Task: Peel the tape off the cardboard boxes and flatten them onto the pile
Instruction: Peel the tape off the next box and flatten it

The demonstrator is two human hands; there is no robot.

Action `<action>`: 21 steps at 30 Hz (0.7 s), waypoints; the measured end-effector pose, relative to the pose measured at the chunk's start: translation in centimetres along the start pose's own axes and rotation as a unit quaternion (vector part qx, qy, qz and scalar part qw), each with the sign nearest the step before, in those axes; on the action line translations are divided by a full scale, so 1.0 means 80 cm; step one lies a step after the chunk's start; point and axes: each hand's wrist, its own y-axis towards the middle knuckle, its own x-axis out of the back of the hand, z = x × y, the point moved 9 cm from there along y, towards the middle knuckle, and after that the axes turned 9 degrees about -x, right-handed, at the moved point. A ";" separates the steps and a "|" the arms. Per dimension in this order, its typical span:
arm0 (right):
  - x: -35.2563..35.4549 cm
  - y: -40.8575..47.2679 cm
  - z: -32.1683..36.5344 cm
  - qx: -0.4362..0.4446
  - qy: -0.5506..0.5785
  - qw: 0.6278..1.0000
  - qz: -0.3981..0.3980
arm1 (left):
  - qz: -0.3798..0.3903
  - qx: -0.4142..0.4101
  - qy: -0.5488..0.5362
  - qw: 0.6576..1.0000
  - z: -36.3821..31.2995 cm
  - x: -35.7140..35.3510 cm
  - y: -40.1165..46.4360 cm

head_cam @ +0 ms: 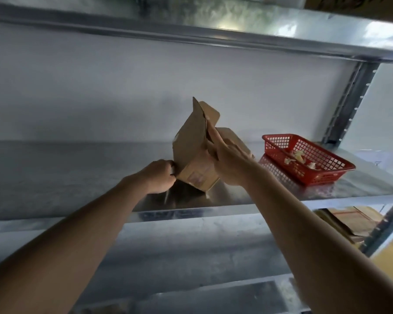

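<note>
Where probably steel, shelf (77,177) under box (191,141).

The scene is dim and greyish, with daylight entering from the upper right; glare flares on the upper shelf (225,21) far above the right hand (230,165); a dark shadow pools on the metal shelf (77,177) just below the left hand (158,176), under the cardboard box (191,141); both hands and the box are softly blurred; straight shelf edges bow towards the frame's edges; the forearms nearest the camera swell and lose focus.
</note>
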 end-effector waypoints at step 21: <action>-0.116 -0.012 0.019 -0.127 0.839 0.520 0.096 | -0.258 -0.081 -0.136 0.953 -0.099 0.189 0.002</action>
